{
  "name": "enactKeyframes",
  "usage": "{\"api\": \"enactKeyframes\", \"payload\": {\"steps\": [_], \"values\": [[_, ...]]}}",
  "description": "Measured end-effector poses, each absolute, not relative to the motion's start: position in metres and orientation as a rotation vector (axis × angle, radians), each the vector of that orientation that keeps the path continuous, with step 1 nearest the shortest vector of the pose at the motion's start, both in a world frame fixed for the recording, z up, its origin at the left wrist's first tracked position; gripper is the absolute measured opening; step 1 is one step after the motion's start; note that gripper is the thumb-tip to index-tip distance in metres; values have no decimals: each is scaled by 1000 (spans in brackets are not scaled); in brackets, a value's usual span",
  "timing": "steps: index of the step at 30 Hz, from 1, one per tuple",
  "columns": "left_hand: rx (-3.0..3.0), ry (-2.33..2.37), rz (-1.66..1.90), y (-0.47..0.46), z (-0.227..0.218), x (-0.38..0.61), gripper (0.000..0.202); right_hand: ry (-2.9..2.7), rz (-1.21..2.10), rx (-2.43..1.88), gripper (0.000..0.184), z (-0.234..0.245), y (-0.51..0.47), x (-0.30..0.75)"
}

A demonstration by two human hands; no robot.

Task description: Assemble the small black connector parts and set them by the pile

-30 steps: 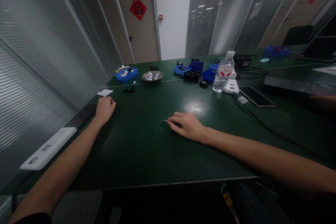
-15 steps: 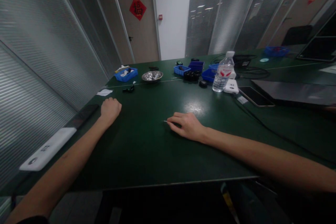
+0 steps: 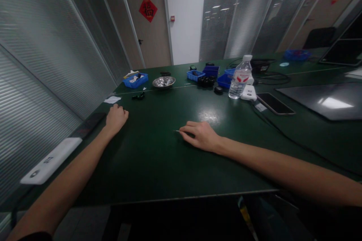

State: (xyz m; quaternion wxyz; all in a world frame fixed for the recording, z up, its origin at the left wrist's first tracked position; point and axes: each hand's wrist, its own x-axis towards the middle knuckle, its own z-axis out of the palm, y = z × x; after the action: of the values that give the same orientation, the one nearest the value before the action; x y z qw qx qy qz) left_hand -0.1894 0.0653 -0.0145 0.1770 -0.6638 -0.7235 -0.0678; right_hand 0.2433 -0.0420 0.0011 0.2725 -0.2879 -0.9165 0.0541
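My left hand (image 3: pixel 116 119) is closed over the left side of the table, just below a white paper slip (image 3: pixel 112 99). A small dark bit shows by its fingers, too little to make out. To the right, my right hand (image 3: pixel 200 135) rests low on the dark green table (image 3: pixel 152 165), its thumb and forefinger pinched on a thin metallic pin-like piece (image 3: pixel 177 131). The point of that piece faces left, and the rest is hidden by the fingers. Small black parts (image 3: pixel 138 96) lie beyond my left hand.
Left of my left forearm lie a white power bank (image 3: pixel 51 161) and a dark phone-like slab (image 3: pixel 92 124). At the back are a metal bowl (image 3: pixel 164 82) and blue trays (image 3: pixel 135 80). A water bottle (image 3: pixel 241 77), a phone (image 3: pixel 275 104) and a dark flat panel (image 3: pixel 325 99) occupy the right.
My left hand has shifted slightly left and its fingers have turned a little. My right hand stays put. At the right, the dark panel has changed position and now catches a bright reflection.
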Motion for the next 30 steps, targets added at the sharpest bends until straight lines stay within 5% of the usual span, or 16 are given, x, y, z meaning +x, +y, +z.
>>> {"api": "enactKeyframes", "payload": {"steps": [30], "values": [[-1886, -2007, -314, 75, -21, -207, 42, -2482, 178, -773, 31, 0, -43, 243]]}}
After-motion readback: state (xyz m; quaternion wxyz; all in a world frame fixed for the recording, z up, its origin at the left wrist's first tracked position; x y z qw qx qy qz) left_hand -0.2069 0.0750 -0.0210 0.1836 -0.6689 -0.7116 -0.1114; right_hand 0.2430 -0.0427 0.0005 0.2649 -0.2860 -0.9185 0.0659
